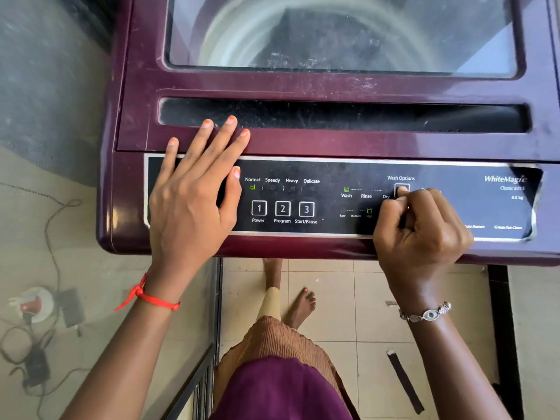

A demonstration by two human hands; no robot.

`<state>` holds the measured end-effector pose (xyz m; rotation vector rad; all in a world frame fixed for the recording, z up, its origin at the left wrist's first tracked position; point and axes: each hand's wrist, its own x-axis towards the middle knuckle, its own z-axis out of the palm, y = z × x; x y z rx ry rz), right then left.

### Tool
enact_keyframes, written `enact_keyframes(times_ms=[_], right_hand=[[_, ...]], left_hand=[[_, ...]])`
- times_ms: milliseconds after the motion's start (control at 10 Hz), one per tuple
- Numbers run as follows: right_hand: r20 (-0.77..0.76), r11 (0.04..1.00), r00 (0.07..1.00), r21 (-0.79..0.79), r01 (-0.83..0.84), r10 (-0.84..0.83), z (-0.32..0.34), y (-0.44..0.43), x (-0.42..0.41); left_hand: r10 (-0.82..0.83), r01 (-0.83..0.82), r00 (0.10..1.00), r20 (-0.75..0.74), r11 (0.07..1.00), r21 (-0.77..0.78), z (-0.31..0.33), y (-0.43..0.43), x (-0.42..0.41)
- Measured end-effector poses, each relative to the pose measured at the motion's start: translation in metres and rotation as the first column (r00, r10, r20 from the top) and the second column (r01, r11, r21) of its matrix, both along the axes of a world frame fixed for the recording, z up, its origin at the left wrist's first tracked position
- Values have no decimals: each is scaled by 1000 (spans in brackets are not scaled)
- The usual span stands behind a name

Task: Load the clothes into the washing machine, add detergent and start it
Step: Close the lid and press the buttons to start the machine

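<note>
A maroon top-loading washing machine [333,144] fills the upper view, its glass lid [333,34] closed over the drum. Dark clothes show blurred through the glass. The black control panel [327,174] has Power, Program and Start/Pause buttons [306,209], with green lights lit at Normal, Wash and High. My left hand [194,192] lies flat, fingers spread, on the panel's left end and the lid edge. My right hand [421,228] is curled in a fist, its index fingertip pressing the Wash Options button [401,189]. No detergent is in view.
The machine stands on a dark metal frame [500,328] over a tiled floor. My bare feet and skirt are below. On the left, behind glass, cables, a charger [71,307] and a red-and-white object [31,303] lie on a surface. A dark strip [404,381] lies on the tiles.
</note>
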<state>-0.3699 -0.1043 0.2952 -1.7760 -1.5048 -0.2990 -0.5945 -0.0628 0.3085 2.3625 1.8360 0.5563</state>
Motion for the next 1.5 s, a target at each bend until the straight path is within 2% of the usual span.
enact_keyframes(times_ms=[200, 300, 400, 600, 700, 900, 1000, 1300, 1500], right_hand=[[-5, 1000, 1000, 1, -6, 6, 1, 0, 2], [-89, 1000, 996, 2, -31, 31, 3, 0, 7], [-251, 992, 960, 33, -119, 124, 7, -3, 13], [-109, 912, 905, 59, -407, 411, 8, -8, 21], [-115, 893, 885, 74, -445, 451, 7, -15, 27], [-72, 903, 901, -8, -429, 427, 5, -31, 32], [20, 867, 868, -68, -494, 496, 4, -31, 21], [108, 839, 832, -118, -532, 543, 4, -9, 5], [123, 868, 863, -163, -469, 489, 3, -9, 5]], left_hand=[[-1, 1, 1000, 0, 1000, 3, 0, -1, 3], [1, -1, 1000, -2, 1000, 11, 0, 0, 6], [2, -2, 1000, 1, 1000, 6, 0, 0, 8], [1, -2, 1000, -16, 999, -45, 1, 1, 14], [5, -7, 1000, -26, 998, -60, 2, -1, 18], [25, -27, 999, -24, 997, -67, 3, -1, 30], [39, -40, 999, -23, 997, -62, 2, -3, 34], [47, -48, 999, -12, 998, -44, 1, -7, 40], [53, -54, 999, -13, 998, -38, -1, -10, 44]])
